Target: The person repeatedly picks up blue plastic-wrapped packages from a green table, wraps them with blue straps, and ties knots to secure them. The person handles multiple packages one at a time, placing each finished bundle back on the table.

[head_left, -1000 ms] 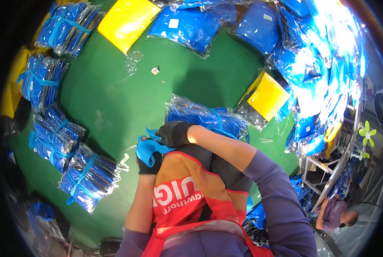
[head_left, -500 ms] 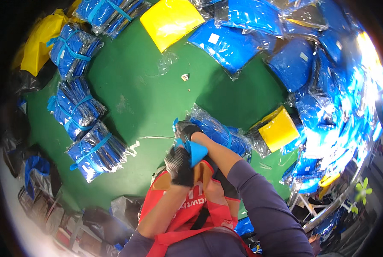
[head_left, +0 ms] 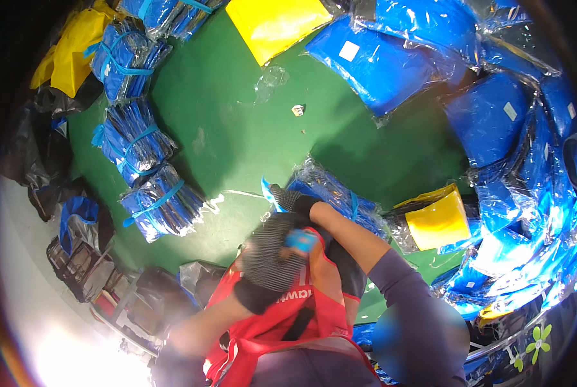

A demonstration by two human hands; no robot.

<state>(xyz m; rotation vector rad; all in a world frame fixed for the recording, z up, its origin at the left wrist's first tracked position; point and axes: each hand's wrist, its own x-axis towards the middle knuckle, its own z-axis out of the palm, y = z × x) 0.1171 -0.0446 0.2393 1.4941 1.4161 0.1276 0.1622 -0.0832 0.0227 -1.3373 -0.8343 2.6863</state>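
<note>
A bundle of blue items in clear plastic wrap [head_left: 330, 190] lies in front of me, with a light-blue tie strip [head_left: 355, 205] round its right part. My right hand [head_left: 295, 200], in a dark grey glove, is closed at the bundle's near left end, and a light-blue strip [head_left: 266, 188] sticks out past its fingers. Nearer my body, my left hand [head_left: 272, 255], gloved alike and slightly blurred, is closed on a light-blue strip [head_left: 301, 241]. Whether both pieces belong to one strip is hidden.
Tied blue bundles [head_left: 134, 138] line the left side of the green surface [head_left: 237, 142]. Yellow packages [head_left: 438, 219] lie at right and far middle. Loose blue packages [head_left: 372, 61] are heaped along the far and right sides. A white string [head_left: 243, 192] lies left of my hands.
My left hand has pulled back toward my body with the strip, which shows less now. My right hand stays at the bundle's end. The whole view has shifted, moving the surroundings rightward.
</note>
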